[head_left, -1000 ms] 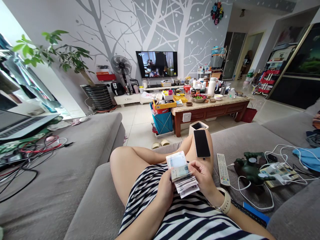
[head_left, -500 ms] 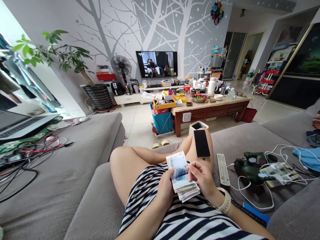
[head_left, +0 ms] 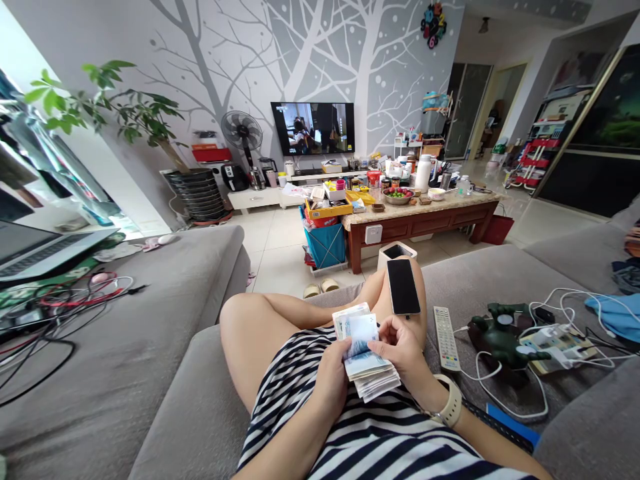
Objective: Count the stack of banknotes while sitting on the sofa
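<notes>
Two bare hands meet over the lap, with a stack of banknotes (head_left: 363, 367) between them. The left hand (head_left: 333, 370) is closed around the stack's left side, its thumb lying across the face of the top note. The right hand (head_left: 406, 353) pinches at the right side, thumb pressed on the bluish top note and index finger bent beside its edge. That note is creased across the middle, and below it several paler edges fan out toward the body. A cream-strapped watch (head_left: 453, 401) circles the right wrist.

Under the hands spreads striped clothing (head_left: 385, 433). Just beyond the notes, a dark-screened phone (head_left: 403, 287) rests on the right leg, near the knee. To the right, a remote control (head_left: 447, 339) lies on the grey sofa (head_left: 200, 407), beside a dark green object (head_left: 500, 343) and tangled white cables (head_left: 483, 377). Well to the left sits a laptop (head_left: 40, 257), near more cords.

Past the knees, slippers (head_left: 329, 285) stand on the floor. Farther out come a crowded coffee table (head_left: 415, 221) bearing a bowl of fruit (head_left: 399, 193), then a lit television (head_left: 313, 130) before a tree-painted wall (head_left: 345, 40).
</notes>
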The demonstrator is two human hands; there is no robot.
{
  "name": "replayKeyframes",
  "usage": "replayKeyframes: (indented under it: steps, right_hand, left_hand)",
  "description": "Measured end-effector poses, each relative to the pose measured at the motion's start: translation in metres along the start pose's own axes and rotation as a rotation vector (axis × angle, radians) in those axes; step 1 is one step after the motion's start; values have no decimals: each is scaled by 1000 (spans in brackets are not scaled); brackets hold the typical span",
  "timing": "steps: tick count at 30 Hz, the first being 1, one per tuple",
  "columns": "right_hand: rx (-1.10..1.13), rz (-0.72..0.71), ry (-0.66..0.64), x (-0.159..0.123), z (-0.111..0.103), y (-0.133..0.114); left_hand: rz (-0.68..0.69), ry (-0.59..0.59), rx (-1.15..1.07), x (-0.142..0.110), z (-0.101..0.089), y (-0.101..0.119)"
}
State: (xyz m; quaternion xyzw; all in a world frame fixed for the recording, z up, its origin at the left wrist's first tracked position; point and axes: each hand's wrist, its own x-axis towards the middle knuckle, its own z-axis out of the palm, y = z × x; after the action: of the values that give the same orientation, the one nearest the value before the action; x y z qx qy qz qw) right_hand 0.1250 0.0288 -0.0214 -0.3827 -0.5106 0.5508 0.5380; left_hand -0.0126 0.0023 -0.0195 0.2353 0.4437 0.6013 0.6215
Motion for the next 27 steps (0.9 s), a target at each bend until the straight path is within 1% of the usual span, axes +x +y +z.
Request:
replayKeyframes:
  steps: [2, 4, 8, 11, 16, 19, 23, 27]
  right_hand:
    - [5, 7, 25, 2, 0, 2]
    - [14, 17, 23, 3, 0, 2]
    - [-24, 29, -12, 3, -2, 0]
    - [-75, 15, -31, 1, -4, 0]
    - [-124, -20, -11, 1, -6, 2]
    - [-138, -31, 1, 2, -6, 1]
    - [-157, -62, 15, 1, -5, -2]
    - [-160, -90, 14, -1, -4, -5]
  left_hand:
    - [1, -33, 4, -1, 0, 1]
    - [-1, -60, 3, -3, 2, 5]
    - [-6, -62, -21, -11, 10, 11]
    - [7, -54, -8, -12, 14, 12]
    - [-8, 16, -3, 0, 13, 3]
    - [-2, 44, -3, 3, 13, 2]
    - [-12, 52, -36, -4, 17, 8]
    - [-23, 33, -58, -9, 18, 13]
